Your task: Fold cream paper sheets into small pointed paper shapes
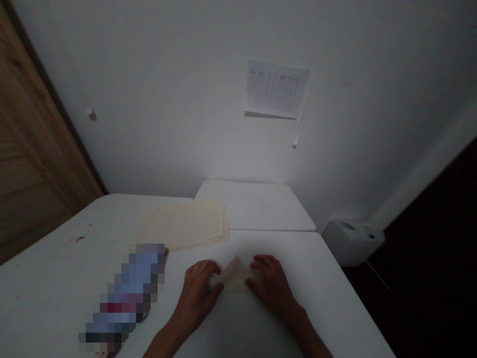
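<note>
1. Left hand (199,284): one, fingers curled, thumb and forefinger apart at the paper's near end; whether it pinches or merely presses, cannot tell.
2. Right hand (274,286): one, likewise curled, at the opposite end; firmness of hold, cannot tell.
3. Paper (235,277): one piece, thin, pale, with a pointed top; lies between the two hands, touched by both.
4. Stack of sheets (182,223): pale, edges uneven; beyond the left hand and toward its left.
5. Long object (130,293): blurred out, mostly blue; left of the left hand, apart from it.
6. Table (320,298): white; beneath both hands.
7. Printed chart (276,89): one sheet, on the wall (179,99) ahead of the hands.
8. Jug (352,243): white; beyond the right hand, to its right, past the table edge.
</note>
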Motion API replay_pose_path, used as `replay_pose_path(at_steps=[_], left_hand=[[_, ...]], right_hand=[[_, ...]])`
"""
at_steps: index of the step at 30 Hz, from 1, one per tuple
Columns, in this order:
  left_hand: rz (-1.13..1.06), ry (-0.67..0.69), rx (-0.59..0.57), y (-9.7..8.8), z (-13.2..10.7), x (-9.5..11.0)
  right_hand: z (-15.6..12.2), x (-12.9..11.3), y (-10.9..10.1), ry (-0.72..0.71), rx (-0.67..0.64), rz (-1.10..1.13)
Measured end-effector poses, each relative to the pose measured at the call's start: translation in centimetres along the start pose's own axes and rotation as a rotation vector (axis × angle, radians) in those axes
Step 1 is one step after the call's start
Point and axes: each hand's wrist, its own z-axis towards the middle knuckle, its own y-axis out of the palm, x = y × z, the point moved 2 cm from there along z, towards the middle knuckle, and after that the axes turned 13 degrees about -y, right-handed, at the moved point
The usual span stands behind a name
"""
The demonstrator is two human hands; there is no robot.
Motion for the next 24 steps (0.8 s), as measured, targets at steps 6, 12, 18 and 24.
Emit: replay_pose_path(at_steps=[6, 12, 18, 24], left_hand=[[-0.001, 0.053, 0.014, 0.1, -0.2, 0.0], [0.013, 0.102, 0.039, -0.2, -0.1, -0.1], [0.019, 0.156, 0.093, -0.6, -0.1, 0.0], [0.077, 0.233, 0.067, -0.9, -0.5, 0.5]], right_hand=[[0.2, -0.3, -0.1, -0.021, 0.042, 0.055], [0.5, -1.0, -0.6, -0.099, 0.085, 0.096], [0.2, -1.4, -1.2, -0.200, 0.147, -0.062], [-0.6, -2.2, -1.3, -0.328, 0.142, -0.243]])
